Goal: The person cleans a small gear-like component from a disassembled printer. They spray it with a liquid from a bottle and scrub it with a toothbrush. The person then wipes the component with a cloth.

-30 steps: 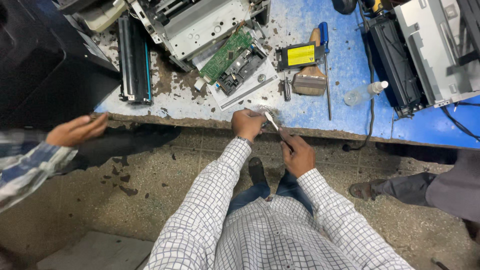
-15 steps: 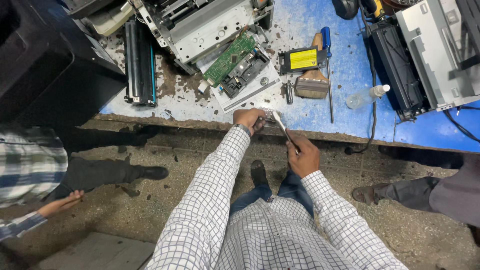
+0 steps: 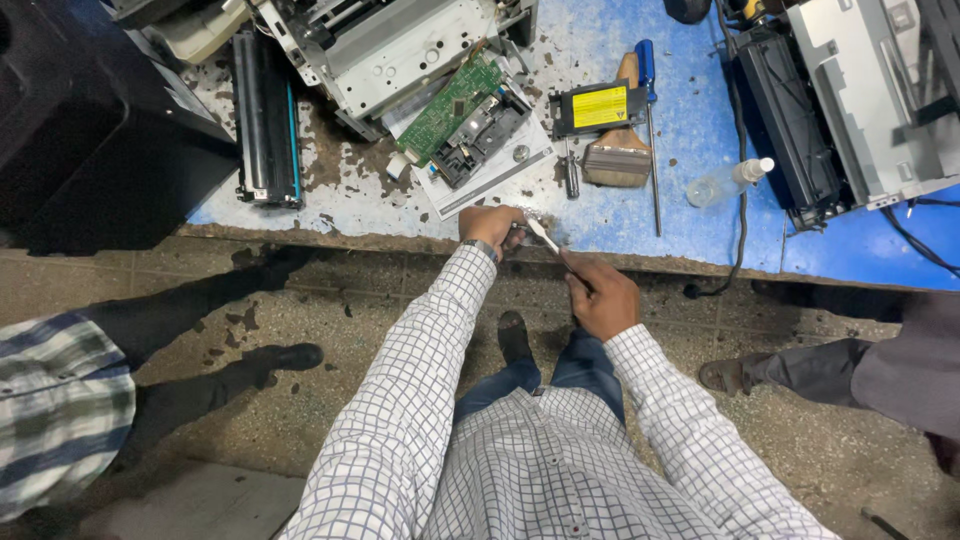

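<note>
At the frame's centre, the left hand [image 3: 490, 226] grips a small part [image 3: 522, 229] on the blue counter [image 3: 690, 225] edge; the right hand [image 3: 600, 297] holds a screwdriver [image 3: 548, 240] against it.

- A repair workshop: a worn blue workbench [image 3: 690, 215] fills the upper frame.
- Dismantled printer [image 3: 390, 50], green circuit board [image 3: 450, 105], toner cartridge [image 3: 265, 120] upper left; screwdriver [image 3: 648, 110], brush [image 3: 620, 150] at centre.
</note>
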